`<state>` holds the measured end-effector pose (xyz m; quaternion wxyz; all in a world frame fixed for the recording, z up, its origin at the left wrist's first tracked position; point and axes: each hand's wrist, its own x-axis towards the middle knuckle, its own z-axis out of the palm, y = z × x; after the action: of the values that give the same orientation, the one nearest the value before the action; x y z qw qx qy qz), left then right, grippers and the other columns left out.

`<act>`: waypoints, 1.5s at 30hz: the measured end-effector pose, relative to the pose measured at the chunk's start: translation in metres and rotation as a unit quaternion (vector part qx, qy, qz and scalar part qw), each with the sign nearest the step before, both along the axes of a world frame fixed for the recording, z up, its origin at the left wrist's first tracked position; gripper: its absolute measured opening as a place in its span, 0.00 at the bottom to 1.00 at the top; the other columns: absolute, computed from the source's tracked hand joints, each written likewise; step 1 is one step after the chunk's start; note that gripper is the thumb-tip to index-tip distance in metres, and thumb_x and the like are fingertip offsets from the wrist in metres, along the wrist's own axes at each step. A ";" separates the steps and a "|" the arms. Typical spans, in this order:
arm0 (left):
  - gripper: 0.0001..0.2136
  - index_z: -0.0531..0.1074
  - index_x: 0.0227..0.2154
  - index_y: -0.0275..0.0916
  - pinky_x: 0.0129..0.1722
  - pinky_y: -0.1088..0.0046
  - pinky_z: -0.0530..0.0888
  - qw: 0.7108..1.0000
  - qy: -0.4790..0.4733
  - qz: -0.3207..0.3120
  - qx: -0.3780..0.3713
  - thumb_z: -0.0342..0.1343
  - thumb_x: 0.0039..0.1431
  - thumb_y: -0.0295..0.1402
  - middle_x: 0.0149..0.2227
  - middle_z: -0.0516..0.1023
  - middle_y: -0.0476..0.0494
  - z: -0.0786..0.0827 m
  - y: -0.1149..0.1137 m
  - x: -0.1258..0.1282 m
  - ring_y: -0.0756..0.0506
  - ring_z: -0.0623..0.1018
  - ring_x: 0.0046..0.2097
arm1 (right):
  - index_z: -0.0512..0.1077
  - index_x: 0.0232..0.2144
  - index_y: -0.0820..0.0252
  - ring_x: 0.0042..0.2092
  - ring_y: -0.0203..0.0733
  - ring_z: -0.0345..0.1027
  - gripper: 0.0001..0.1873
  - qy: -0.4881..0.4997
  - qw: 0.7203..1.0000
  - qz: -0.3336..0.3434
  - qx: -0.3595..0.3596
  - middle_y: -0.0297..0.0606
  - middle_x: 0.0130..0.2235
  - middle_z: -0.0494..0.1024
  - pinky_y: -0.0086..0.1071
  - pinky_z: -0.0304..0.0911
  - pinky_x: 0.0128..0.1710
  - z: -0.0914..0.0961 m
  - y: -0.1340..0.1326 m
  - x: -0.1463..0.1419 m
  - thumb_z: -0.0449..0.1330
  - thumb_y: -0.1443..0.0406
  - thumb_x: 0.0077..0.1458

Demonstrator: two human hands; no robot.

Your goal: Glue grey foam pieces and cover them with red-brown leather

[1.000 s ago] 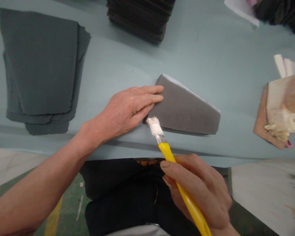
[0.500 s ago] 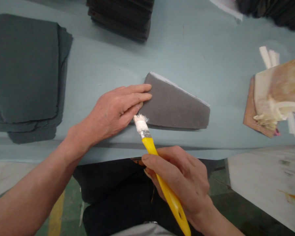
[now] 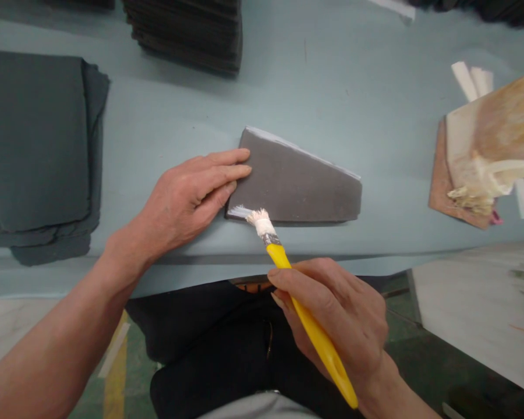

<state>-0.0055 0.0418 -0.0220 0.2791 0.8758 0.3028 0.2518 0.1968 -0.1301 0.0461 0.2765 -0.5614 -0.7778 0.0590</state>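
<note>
Gray panel (image 3: 303,180) stretches lengthwise rightward from left hand (image 3: 179,192), slightly parted fingertips (image 3: 244,170) touching it; right hand (image 3: 344,308), farther off, clamps brush (image 3: 317,334).

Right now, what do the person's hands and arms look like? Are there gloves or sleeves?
The left hand and right hand are bare: no gloves, rings or watch show. The left forearm and right forearm show no sleeves either.

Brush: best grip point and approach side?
Probably the yellow handle, from the lower right, where the right hand already pinches it. It is long and slim and slants away from the grey piece, whereas the bristles are whitened and at the piece's near edge.
</note>
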 end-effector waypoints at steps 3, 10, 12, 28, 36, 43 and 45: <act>0.17 0.78 0.61 0.49 0.71 0.56 0.74 1.000 0.003 -0.001 0.008 0.49 0.77 0.36 0.69 0.75 0.49 0.000 0.000 0.000 0.39 0.78 0.67 | 0.73 0.49 0.59 0.33 0.34 0.74 0.06 0.019 1.000 -0.013 0.004 0.33 0.34 0.80 0.28 0.67 0.35 0.004 -0.001 0.000 0.58 0.71 0.73; 0.17 0.77 0.61 0.46 0.72 0.57 0.74 1.000 -0.002 -0.003 0.015 0.50 0.78 0.34 0.69 0.76 0.45 0.002 0.000 0.001 0.40 0.78 0.67 | 0.72 0.45 0.54 0.28 0.32 0.67 0.07 0.010 1.000 -0.013 -0.011 0.27 0.30 0.77 0.28 0.61 0.30 0.009 0.007 -0.006 0.54 0.68 0.76; 0.17 0.77 0.62 0.48 0.72 0.56 0.73 1.000 0.005 0.000 0.008 0.50 0.78 0.34 0.69 0.75 0.47 0.003 0.000 0.001 0.40 0.78 0.67 | 0.74 0.46 0.55 0.30 0.32 0.70 0.06 0.009 1.000 -0.008 -0.007 0.28 0.31 0.78 0.27 0.62 0.31 0.004 0.007 -0.003 0.57 0.68 0.75; 0.17 0.76 0.63 0.52 0.72 0.56 0.72 1.000 0.016 0.008 0.007 0.51 0.78 0.35 0.69 0.75 0.50 0.004 0.000 0.000 0.40 0.78 0.68 | 0.75 0.49 0.61 0.34 0.34 0.75 0.09 0.010 1.000 -0.014 0.012 0.34 0.34 0.80 0.27 0.68 0.37 -0.002 -0.005 0.021 0.61 0.74 0.69; 0.17 0.74 0.64 0.55 0.73 0.55 0.73 1.000 0.015 0.012 0.007 0.52 0.78 0.35 0.70 0.75 0.54 0.004 0.000 -0.001 0.42 0.78 0.68 | 0.73 0.49 0.61 0.33 0.34 0.74 0.06 0.011 0.999 -0.030 0.013 0.35 0.34 0.80 0.27 0.68 0.37 -0.002 -0.010 0.032 0.59 0.72 0.72; 0.22 0.69 0.67 0.68 0.72 0.47 0.75 1.000 0.000 0.000 0.001 0.54 0.77 0.34 0.71 0.70 0.71 0.005 0.001 -0.001 0.41 0.78 0.67 | 0.74 0.47 0.61 0.34 0.34 0.75 0.06 0.015 0.999 -0.050 0.015 0.35 0.35 0.80 0.27 0.69 0.37 0.000 -0.013 0.042 0.59 0.73 0.71; 0.23 0.68 0.67 0.71 0.72 0.47 0.75 1.000 0.002 0.003 -0.001 0.54 0.77 0.35 0.70 0.70 0.74 0.006 0.001 0.000 0.41 0.78 0.67 | 0.74 0.48 0.61 0.34 0.34 0.75 0.06 0.012 0.999 -0.050 0.013 0.35 0.35 0.80 0.28 0.69 0.37 0.000 -0.014 0.046 0.59 0.73 0.71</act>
<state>-0.0054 0.0424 -0.0156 0.2790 0.8747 0.3067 0.2511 0.2427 -0.1439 0.0465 0.2959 -0.5953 -0.7458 0.0421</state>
